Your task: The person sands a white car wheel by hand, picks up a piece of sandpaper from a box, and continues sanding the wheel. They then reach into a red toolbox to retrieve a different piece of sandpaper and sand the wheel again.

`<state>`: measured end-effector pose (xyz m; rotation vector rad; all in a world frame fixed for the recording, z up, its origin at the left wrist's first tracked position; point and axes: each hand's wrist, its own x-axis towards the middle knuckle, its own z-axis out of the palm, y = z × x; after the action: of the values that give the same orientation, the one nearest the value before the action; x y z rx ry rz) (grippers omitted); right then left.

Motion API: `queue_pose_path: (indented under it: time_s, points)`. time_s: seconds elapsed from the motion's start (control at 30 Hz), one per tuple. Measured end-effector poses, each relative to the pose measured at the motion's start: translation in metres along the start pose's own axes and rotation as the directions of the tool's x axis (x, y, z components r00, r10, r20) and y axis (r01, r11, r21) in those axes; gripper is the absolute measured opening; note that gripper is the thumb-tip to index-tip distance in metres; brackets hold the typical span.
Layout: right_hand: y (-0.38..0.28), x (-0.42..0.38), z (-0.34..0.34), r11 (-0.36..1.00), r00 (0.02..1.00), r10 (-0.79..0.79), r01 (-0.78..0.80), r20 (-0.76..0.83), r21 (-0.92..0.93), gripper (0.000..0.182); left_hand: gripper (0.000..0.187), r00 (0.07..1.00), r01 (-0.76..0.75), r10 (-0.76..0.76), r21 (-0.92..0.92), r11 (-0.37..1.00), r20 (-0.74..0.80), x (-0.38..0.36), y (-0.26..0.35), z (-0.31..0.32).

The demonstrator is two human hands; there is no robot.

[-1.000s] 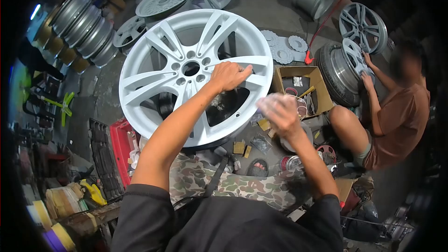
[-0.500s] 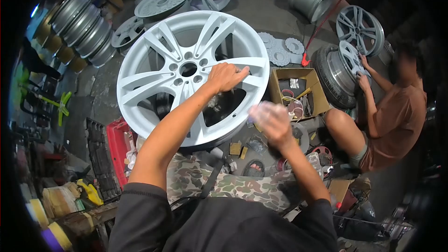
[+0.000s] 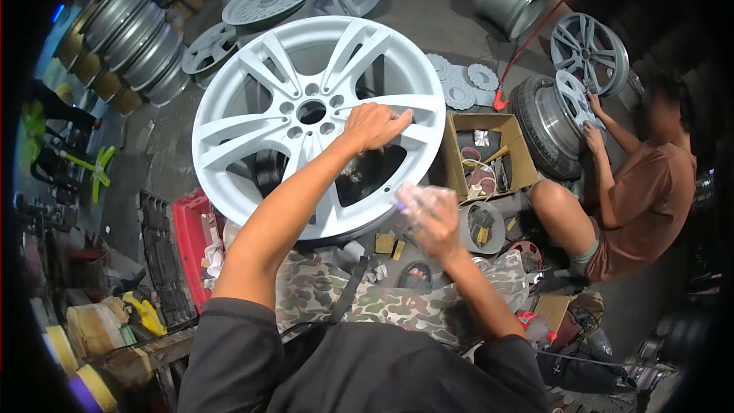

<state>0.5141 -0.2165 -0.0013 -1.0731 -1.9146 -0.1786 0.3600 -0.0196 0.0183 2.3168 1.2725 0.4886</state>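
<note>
A large white-coated alloy wheel rim [image 3: 216, 139] lies face up in front of me, with paired spokes and a ring of bolt holes round its hub. My left hand [image 3: 375, 126] rests on a right-hand spoke, fingers curled over it and gripping it. My right hand [image 3: 433, 222] is just off the rim's lower right edge, somewhat smeared by motion. Its fingers are closed around a small pale and purple thing [image 3: 402, 203], too blurred to name. Camouflage cloth [image 3: 397, 310] covers my lap below the rim.
A cardboard box [image 3: 493, 121] with odds and ends stands to the right. Beyond it a person [image 3: 642, 191] handles a wheel with a tyre [image 3: 547, 126]. Stacked rims [image 3: 134, 38] stand at left, and a red case [image 3: 191, 245] lies at lower left.
My right hand has moved slightly left and down, along the rim's lower right edge. My left hand keeps its place on the spoke.
</note>
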Motion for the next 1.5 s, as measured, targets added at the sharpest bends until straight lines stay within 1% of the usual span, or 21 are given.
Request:
queue_pose_path:
  time_s: [0.03, 0.1, 0.17, 0.2, 0.3, 0.33, 0.37, 0.5, 0.57, 0.63, 0.7, 0.77, 0.83, 0.93, 1.03, 1.1, 1.2, 1.33, 1.37, 1.43, 1.5]
  points:
    - [0.007, 0.002, -0.002, 0.998, 0.999, -0.040, 0.040, 0.006, -0.038, 0.022, 0.070, 1.000, -0.006, 0.006, -0.028, 1.000, 0.009, 0.000, -0.001, 0.000]
    - [0.009, 0.017, -0.007, 0.977, 0.983, 0.179, -0.184, -0.051, -0.109, 0.027, 0.070, 1.000, -0.023, 0.024, -0.065, 0.998, 0.015, 0.000, 0.003, 0.001]
    - [-0.010, 0.000, 0.004, 0.989, 0.987, 0.146, -0.148, -0.072, -0.017, 0.027, 0.070, 1.000, -0.008, 0.009, -0.028, 1.000, 0.014, 0.001, 0.002, -0.001]
    - [-0.030, -0.001, 0.005, 0.984, 0.985, 0.167, -0.165, -0.029, 0.070, 0.026, 0.070, 1.000, -0.020, 0.020, -0.016, 1.000, -0.003, 0.001, 0.002, -0.002]
    - [-0.007, -0.004, -0.001, 0.998, 0.998, 0.055, -0.055, 0.019, -0.034, 0.026, 0.070, 0.998, -0.006, 0.008, -0.029, 1.000, 0.060, 0.003, 0.000, -0.001]
    - [-0.002, 0.006, -0.003, 0.983, 0.988, 0.151, -0.152, -0.010, -0.101, 0.025, 0.072, 0.999, -0.006, 0.007, -0.029, 1.000, 0.048, 0.004, -0.001, 0.002]
    - [-0.003, 0.018, -0.006, 0.973, 0.976, 0.216, -0.218, -0.041, -0.080, 0.024, 0.072, 0.999, -0.010, 0.012, -0.032, 0.999, 0.045, 0.003, 0.000, 0.004]
    - [-0.055, 0.001, 0.005, 0.963, 0.964, 0.265, -0.265, -0.014, 0.048, 0.018, 0.068, 0.998, 0.026, -0.027, 0.029, 0.999, 0.052, 0.003, 0.003, -0.003]
    - [-0.028, -0.005, 0.003, 0.982, 0.983, 0.180, -0.181, -0.028, -0.053, 0.020, 0.068, 0.997, 0.035, -0.034, -0.013, 0.999, 0.074, 0.003, 0.002, -0.001]
    - [-0.019, 0.022, -0.004, 0.953, 0.957, 0.281, -0.287, -0.076, -0.099, 0.024, 0.069, 0.995, 0.023, -0.020, -0.034, 0.999, 0.101, 0.000, 0.004, 0.000]
    - [-0.036, 0.006, 0.007, 0.928, 0.925, 0.365, -0.370, -0.104, -0.032, 0.024, 0.069, 1.000, -0.007, 0.006, 0.026, 1.000, 0.028, 0.003, 0.000, 0.002]
    - [-0.069, -0.001, 0.009, 0.932, 0.930, 0.363, -0.363, -0.063, 0.009, 0.025, 0.069, 0.999, -0.001, 0.000, 0.038, 0.999, 0.032, 0.005, 0.002, -0.003]
    - [-0.052, 0.003, 0.005, 0.958, 0.960, 0.270, -0.276, -0.078, -0.081, 0.025, 0.069, 0.999, -0.018, 0.017, 0.005, 1.000, 0.045, 0.001, 0.003, -0.003]
    - [-0.040, 0.021, 0.008, 0.911, 0.913, 0.392, -0.403, -0.114, -0.092, 0.026, 0.070, 0.997, 0.002, -0.002, 0.003, 1.000, 0.075, 0.000, 0.003, -0.001]
    - [-0.083, 0.006, 0.015, 0.923, 0.919, 0.380, -0.384, -0.102, -0.028, 0.025, 0.070, 1.000, -0.006, 0.005, 0.032, 0.999, 0.013, 0.003, 0.000, 0.000]
    - [-0.076, 0.008, 0.009, 0.925, 0.923, 0.374, -0.378, -0.086, -0.044, 0.023, 0.069, 1.000, -0.010, 0.010, 0.028, 1.000, 0.012, 0.002, 0.000, 0.004]
    - [-0.043, 0.026, 0.004, 0.897, 0.914, 0.394, -0.405, -0.096, -0.179, 0.021, 0.067, 0.998, -0.008, 0.009, -0.005, 1.000, 0.057, 0.001, 0.004, -0.003]
    - [-0.087, 0.012, 0.008, 0.928, 0.928, 0.368, -0.370, -0.054, -0.043, 0.022, 0.067, 1.000, -0.027, 0.028, 0.063, 0.998, -0.008, 0.002, 0.001, 0.001]
    - [-0.079, 0.011, 0.005, 0.922, 0.923, 0.382, -0.384, -0.049, -0.044, 0.022, 0.067, 1.000, -0.026, 0.026, 0.060, 0.998, 0.007, 0.003, -0.002, 0.005]
    - [-0.045, 0.019, -0.002, 0.921, 0.940, 0.339, -0.336, -0.017, -0.199, 0.023, 0.066, 0.999, -0.029, 0.030, -0.027, 0.999, 0.033, 0.004, -0.004, 0.006]
    - [-0.047, 0.027, -0.002, 0.911, 0.933, 0.355, -0.358, -0.052, -0.204, 0.023, 0.065, 0.997, -0.019, 0.019, 0.004, 1.000, 0.076, 0.002, -0.001, 0.000]
